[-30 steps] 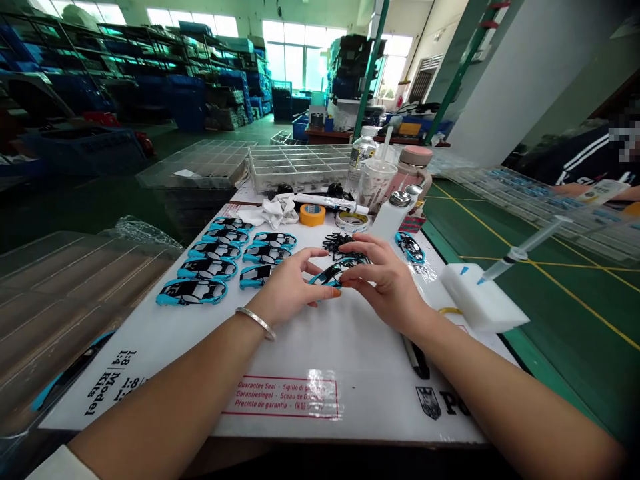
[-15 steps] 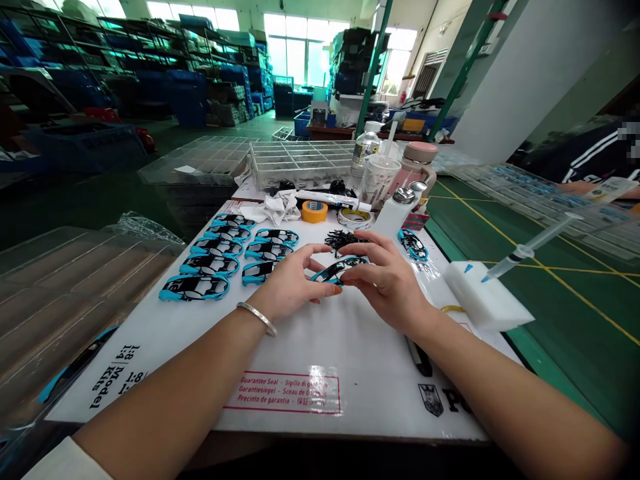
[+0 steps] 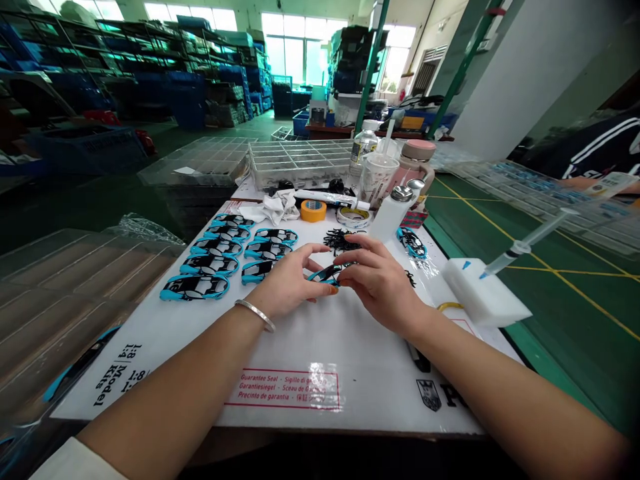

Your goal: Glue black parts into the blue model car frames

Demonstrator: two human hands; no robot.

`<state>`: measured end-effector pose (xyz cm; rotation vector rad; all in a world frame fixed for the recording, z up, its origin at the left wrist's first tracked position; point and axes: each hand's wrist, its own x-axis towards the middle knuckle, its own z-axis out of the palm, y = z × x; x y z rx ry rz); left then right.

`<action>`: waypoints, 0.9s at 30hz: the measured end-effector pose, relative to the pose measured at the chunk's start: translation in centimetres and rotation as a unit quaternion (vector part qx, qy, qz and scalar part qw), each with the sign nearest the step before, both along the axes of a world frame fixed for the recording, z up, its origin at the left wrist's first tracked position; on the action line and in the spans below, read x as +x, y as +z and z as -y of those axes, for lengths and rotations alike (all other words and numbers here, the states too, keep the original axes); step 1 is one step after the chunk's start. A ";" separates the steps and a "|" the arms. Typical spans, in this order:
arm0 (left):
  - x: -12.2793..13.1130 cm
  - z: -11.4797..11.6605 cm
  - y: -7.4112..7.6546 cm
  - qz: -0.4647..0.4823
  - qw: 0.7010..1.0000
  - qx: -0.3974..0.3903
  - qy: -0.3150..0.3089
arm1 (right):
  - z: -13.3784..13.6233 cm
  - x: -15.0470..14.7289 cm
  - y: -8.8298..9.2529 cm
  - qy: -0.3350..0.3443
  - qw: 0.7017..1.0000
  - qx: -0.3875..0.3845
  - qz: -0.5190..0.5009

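Observation:
Over the middle of the white board (image 3: pixel 200 373), a blue, black and white model car body (image 3: pixel 326 273) is held between my two hands. My left hand (image 3: pixel 287 279) grips its left end, thumb on the near side and fingers on the far side. At the other end, my right hand (image 3: pixel 384 283) pinches with its fingertips and covers much of that end. Whether a small part is also between those fingertips is hidden. Just behind the hands lies a pile of small black parts (image 3: pixel 342 238). Similar car bodies (image 3: pixel 196 287) stand in two rows to the left.
At the back are orange tape (image 3: pixel 313 211), a white dispenser bottle (image 3: pixel 391 212), a plastic cup (image 3: pixel 379 179) and a pink flask (image 3: pixel 415 163). Right of my hands, a syringe (image 3: pixel 520 248) sticks into a white foam block (image 3: pixel 485 293). Compartment trays (image 3: pixel 300 157) stand behind.
The car body has turned and shifted slightly left, and more of its right end is now covered by my right fingers. My left hand keeps its grip.

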<state>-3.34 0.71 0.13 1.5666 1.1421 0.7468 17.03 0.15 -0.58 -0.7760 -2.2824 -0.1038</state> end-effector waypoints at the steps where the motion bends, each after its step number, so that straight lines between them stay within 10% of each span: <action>1: -0.1 -0.1 -0.1 -0.004 1.000 0.004 -0.001 | 0.1 -0.1 0.0 0.000 1.000 0.009 0.010; 27: -0.4 -0.4 0.0 0.036 0.998 -0.052 -0.016 | 0.9 -1.2 -0.7 -0.067 0.997 0.024 0.009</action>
